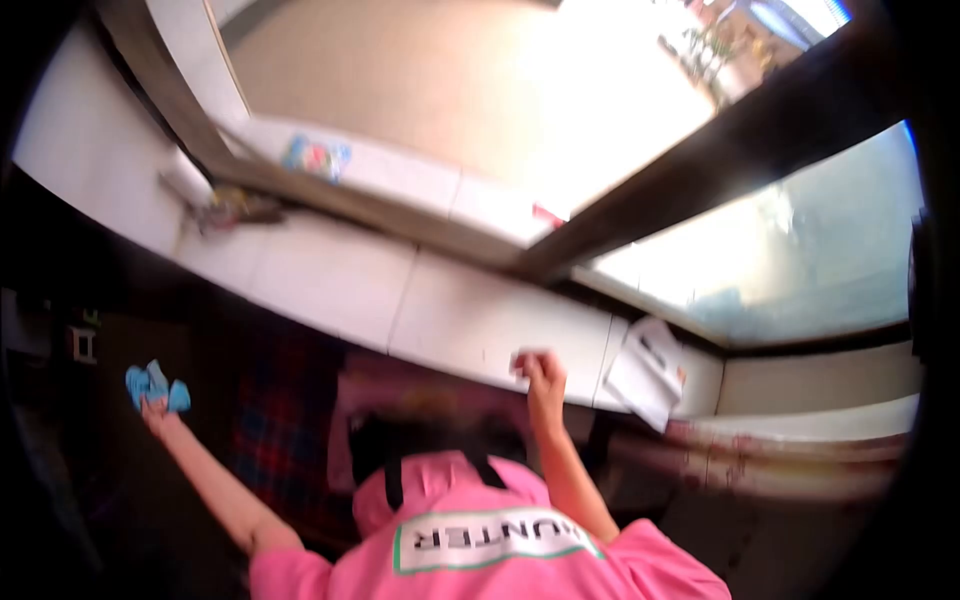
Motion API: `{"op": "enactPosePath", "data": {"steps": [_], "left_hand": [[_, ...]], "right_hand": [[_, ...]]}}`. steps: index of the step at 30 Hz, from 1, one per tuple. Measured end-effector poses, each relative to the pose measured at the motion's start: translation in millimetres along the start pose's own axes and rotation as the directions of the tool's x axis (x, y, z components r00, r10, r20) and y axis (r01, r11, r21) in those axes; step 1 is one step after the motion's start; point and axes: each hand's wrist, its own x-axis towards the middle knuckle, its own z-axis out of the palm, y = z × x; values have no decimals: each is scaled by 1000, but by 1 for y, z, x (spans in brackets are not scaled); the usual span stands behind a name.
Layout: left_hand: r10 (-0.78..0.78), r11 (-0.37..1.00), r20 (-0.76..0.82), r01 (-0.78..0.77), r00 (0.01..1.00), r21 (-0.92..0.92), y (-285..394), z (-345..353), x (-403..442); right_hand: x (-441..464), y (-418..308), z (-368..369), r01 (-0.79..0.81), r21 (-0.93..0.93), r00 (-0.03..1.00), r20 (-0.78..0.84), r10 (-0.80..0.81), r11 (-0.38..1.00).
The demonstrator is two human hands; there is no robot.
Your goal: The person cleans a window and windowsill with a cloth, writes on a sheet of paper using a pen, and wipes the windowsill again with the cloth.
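Observation:
My left hand (155, 411) is stretched out at the far left, closed on a crumpled light-blue cloth (150, 385) above the dark floor area. My right hand (540, 368) is over the front edge of the white tiled sill (460, 318). Its fingers look curled and are blurred; whether they hold anything is too unclear to tell. White papers (645, 375) with a dark item on them lie on the sill to the right of my right hand.
A white roll-like object (186, 180) and small clutter (235, 208) sit at the sill's left end. A colourful packet (318, 157) lies beyond the window frame (470, 244). A dark post (700, 155) rises at the right, near a patterned cloth-like edge (790, 450).

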Motion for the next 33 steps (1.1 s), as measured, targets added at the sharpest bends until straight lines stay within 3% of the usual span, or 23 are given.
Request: {"op": "enactPosePath", "data": {"steps": [1,3,5,6,7,10,12,15,16,17,19,21,22,23,25,26,27,29,30,31,33], "left_hand": [[64,997,46,-66,997,39,0,20,-24],[192,974,136,-206,972,98,-1,49,-59],[206,970,-36,-209,978,-126,-10,132,-111],[24,974,-5,-25,1000,-225,-5,192,-162],[90,985,38,-83,995,-148,-16,242,-207],[-90,950,415,204,906,-238,-43,317,-263],[-175,863,647,432,742,-262,-58,364,-302],[-302,679,855,725,423,-119,-65,415,-342],[-286,547,946,836,150,33,-69,419,-337],[-273,581,946,814,172,19,-72,425,-345],[-185,875,743,451,643,-173,-76,443,-377],[-47,977,545,152,837,-149,-74,453,-406],[9,982,638,113,770,-150,-80,440,-389],[27,984,612,86,790,-155,-80,449,-406],[119,989,667,-25,736,-148,-76,458,-437],[228,974,545,-197,807,-116,-78,469,-462],[252,958,649,-281,718,-62,-78,462,-450],[449,849,608,-525,655,-61,-80,486,-504],[432,849,611,-527,664,-28,-85,490,-511],[541,781,612,-614,577,-111,-91,505,-551],[566,670,674,-741,474,-41,-105,514,-579]], "right_hand": [[3,15,3,10,-25,1000,-4,-10,1000],[11,19,11,149,-326,989,23,-149,934],[20,28,17,320,-549,937,65,-343,772],[22,24,16,367,-616,915,101,-392,697],[25,23,15,361,-649,918,119,-379,670],[45,32,11,414,-644,895,159,-417,643],[58,51,11,420,-673,894,193,-404,608],[65,69,25,513,-717,790,180,-586,472],[66,77,26,501,-719,810,193,-554,482],[64,79,26,518,-713,797,201,-569,473],[62,71,27,536,-706,773,190,-605,463],[60,65,30,513,-691,805,180,-565,510],[60,64,30,506,-692,810,177,-559,515],[59,64,29,488,-700,821,166,-546,522],[57,65,28,484,-724,802,143,-580,491],[57,66,27,490,-717,797,136,-589,497],[56,65,26,500,-703,792,135,-595,505],[56,65,26,480,-727,792,118,-599,492],[57,67,28,480,-728,788,113,-605,489],[57,68,30,482,-727,786,113,-608,488],[56,60,29,466,-727,801,103,-590,505]]}}
